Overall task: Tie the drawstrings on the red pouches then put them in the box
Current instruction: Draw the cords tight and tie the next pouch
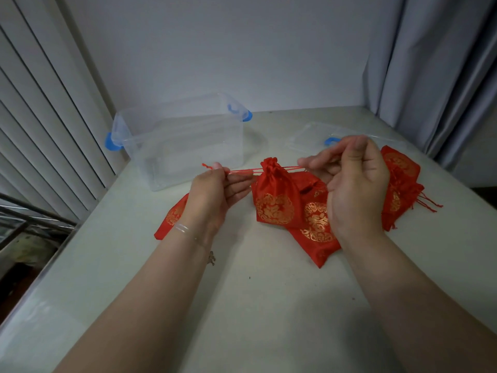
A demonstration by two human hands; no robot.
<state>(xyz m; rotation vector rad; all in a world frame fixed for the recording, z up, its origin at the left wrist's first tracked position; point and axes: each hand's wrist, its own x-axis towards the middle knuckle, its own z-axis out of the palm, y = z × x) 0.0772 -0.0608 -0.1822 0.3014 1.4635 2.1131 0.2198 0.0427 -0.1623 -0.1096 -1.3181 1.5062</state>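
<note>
A red pouch with a gold round pattern [274, 196] hangs between my hands above the table, its neck gathered tight. My left hand [215, 195] pinches the left drawstring ends [239, 172], pulled out sideways. My right hand [352, 181] pinches the right drawstring on the other side. Several more red pouches lie flat on the table: one under my left hand [172, 219], one below the held pouch [314, 227], and a heap behind my right hand [400, 181]. The clear plastic box with blue clips [177, 141] stands open at the back left, with nothing inside.
The box's clear lid with a blue handle [317, 138] lies flat at the back right. A white table [255, 292] carries everything, a wall behind it. Slatted panels stand on the left and a grey curtain [430, 63] hangs on the right.
</note>
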